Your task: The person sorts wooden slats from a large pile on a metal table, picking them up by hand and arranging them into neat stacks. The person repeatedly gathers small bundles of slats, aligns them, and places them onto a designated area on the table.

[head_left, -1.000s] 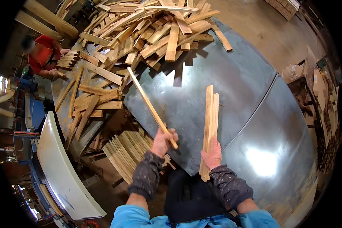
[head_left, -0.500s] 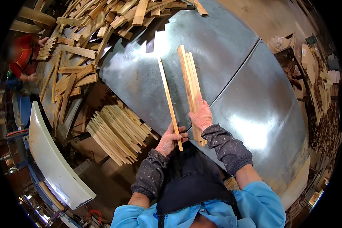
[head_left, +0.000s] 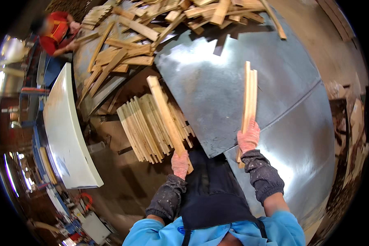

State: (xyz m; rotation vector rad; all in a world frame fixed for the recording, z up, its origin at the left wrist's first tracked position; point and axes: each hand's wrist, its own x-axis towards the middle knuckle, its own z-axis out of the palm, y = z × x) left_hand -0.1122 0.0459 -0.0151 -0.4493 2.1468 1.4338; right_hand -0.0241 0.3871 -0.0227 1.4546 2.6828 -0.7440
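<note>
**A board on the left, a bundle of sticks on the right**

I see the left hand closed around the near end of the board. The board points away and leans a little to the left. The right hand is wrapped around the lower part of the bundle of sticks, which stand side by side. Both hands wear pinkish gloves.

In my view, the board crosses in front of a stack of sticks; I can't tell if they touch. The bundle is over the big shiny metal table, but I can't tell if it rests there.

Farther out, a messy pile of boards lies at the far side. A person in red is at the far left, hands close to some wood. A white panel is on the left.
</note>
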